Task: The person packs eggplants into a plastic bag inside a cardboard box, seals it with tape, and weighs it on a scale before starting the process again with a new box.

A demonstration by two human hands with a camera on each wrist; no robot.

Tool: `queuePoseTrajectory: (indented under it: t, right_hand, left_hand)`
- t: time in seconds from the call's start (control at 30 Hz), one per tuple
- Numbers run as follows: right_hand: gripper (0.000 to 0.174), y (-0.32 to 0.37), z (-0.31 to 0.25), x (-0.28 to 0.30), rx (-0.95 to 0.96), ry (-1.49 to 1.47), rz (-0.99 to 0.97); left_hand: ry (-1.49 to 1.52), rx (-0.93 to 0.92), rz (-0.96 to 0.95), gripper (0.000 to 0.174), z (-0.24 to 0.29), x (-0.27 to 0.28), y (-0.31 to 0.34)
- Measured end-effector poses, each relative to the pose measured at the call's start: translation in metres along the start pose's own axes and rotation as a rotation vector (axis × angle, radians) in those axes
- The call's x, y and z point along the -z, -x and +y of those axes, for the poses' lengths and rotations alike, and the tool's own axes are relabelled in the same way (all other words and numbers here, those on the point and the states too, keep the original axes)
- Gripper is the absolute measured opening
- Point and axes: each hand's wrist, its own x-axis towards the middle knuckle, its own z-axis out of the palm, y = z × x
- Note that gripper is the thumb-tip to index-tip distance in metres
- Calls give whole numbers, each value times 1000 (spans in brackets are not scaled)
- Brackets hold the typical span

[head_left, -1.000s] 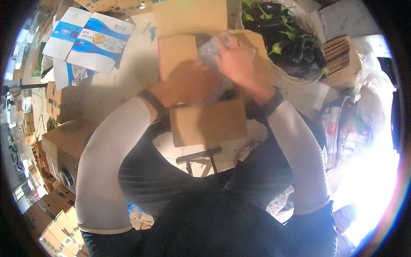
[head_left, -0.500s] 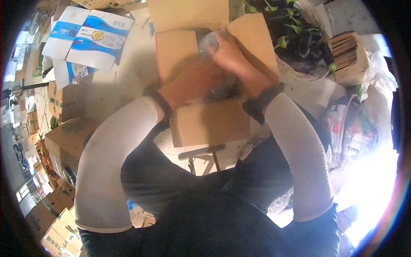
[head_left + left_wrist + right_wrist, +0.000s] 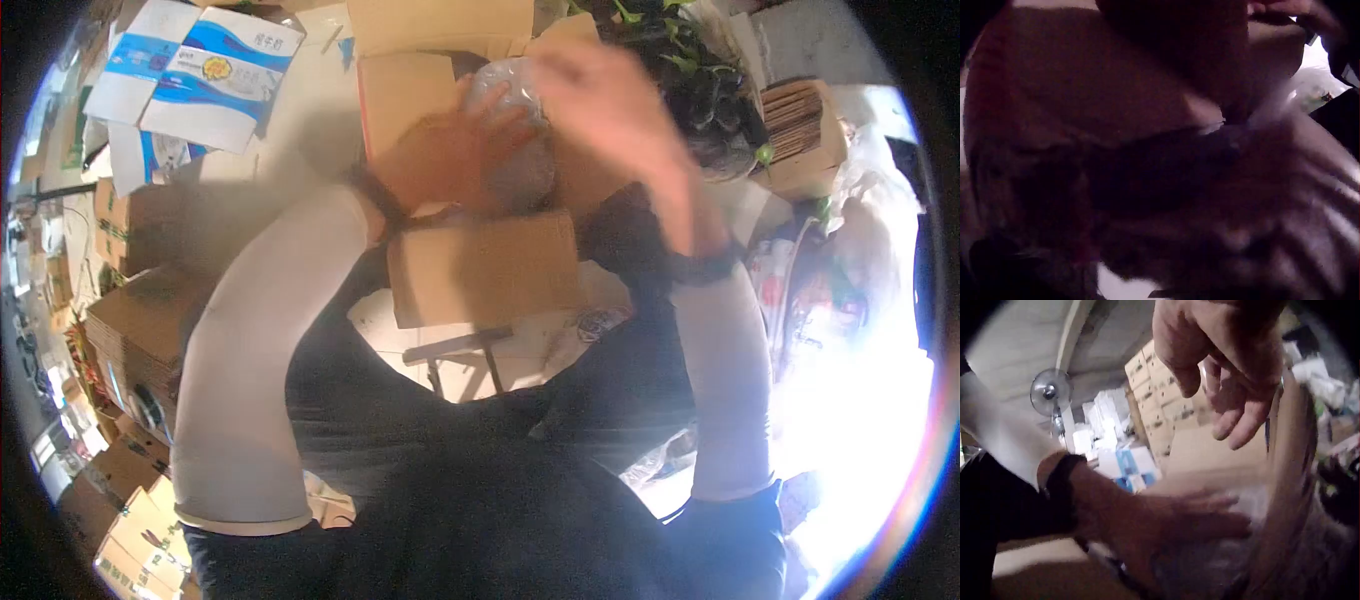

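An open cardboard box (image 3: 480, 270) stands in front of the person, its flaps folded out. Inside lies clear plastic wrapping (image 3: 525, 180), domed up like a filled bag. The left hand (image 3: 450, 145) presses on this plastic with straight, spread fingers. In the right wrist view, the left hand (image 3: 1154, 519) lies flat across the plastic. Over the right flap hovers the right hand (image 3: 610, 100), blurred in the head view. The right wrist view shows that right hand (image 3: 1222, 369) with loosely bent fingers and nothing between them. The left wrist view is dark.
Dark eggplants (image 3: 715, 130) with green stems fill a bag at the upper right, beside a carton of flattened cardboard (image 3: 800, 130). Flattened blue-and-white cartons (image 3: 215, 75) lie at the upper left. Behind are stacked boxes (image 3: 1163, 394) and a fan (image 3: 1050, 394).
The right hand has come off the plastic and moved right, over the box's right flap. The left hand has moved up onto the plastic with its fingers spread.
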Motion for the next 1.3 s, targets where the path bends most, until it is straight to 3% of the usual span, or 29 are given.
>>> queuePoseTrajectory:
  t: [0.03,0.1,0.13,0.2,0.23,0.27,0.3,0.33,0.5,0.57,0.6,0.63,0.7,0.8,0.93,1.0,1.1,1.2,1.3]
  right_hand:
    - [40,9,-10,21,1,33,154]
    - [41,1,51,60,-111,-179,214]
    - [41,-3,62,50,-105,-171,209]
    - [44,-1,91,23,-193,-459,-37]
    - [48,7,80,-16,-91,-286,21]
    - [51,19,40,-31,-107,-175,-181]
    - [47,22,51,-66,195,2,-165]
    - [49,21,51,-82,312,166,-22]
    - [45,10,50,-88,290,314,-20]
    - [42,13,55,-99,347,473,-7]
    - [41,15,54,-100,365,480,-1]
    - [41,15,53,-99,366,483,0]
    - [42,15,48,-93,286,477,-98]
    - [46,27,49,-80,391,326,-55]
    - [55,72,33,-46,447,190,-263]
    - [62,99,33,-43,585,487,-458]
    - [61,140,28,-52,523,709,-435]
    - [60,136,13,-51,502,727,-521]
    - [57,129,14,-37,468,534,-617]
  left_hand:
    - [-8,-8,3,96,-2,-2,0]
    - [-10,-11,13,97,-3,-6,3]
    - [10,-20,56,93,-5,-7,4]
    - [28,-36,99,89,-7,-10,8]
    - [124,0,140,83,-9,-13,11]
    - [218,44,179,78,-11,-14,16]
    - [216,58,177,78,-14,-13,22]
    - [250,55,203,70,-16,-11,29]
    - [260,14,262,54,-27,-1,57]
    - [539,362,232,57,-5,9,58]
    - [557,383,122,69,-5,14,52]
    - [557,382,125,69,-6,14,48]
    - [104,131,147,73,-13,11,37]
    - [23,117,24,72,-19,9,34]
    - [95,126,-4,69,-34,6,36]
    - [47,133,23,66,-34,1,36]
    - [5,108,79,61,-40,-3,34]
    - [-17,102,25,56,-46,2,29]
    - [-12,80,-123,54,-53,16,24]
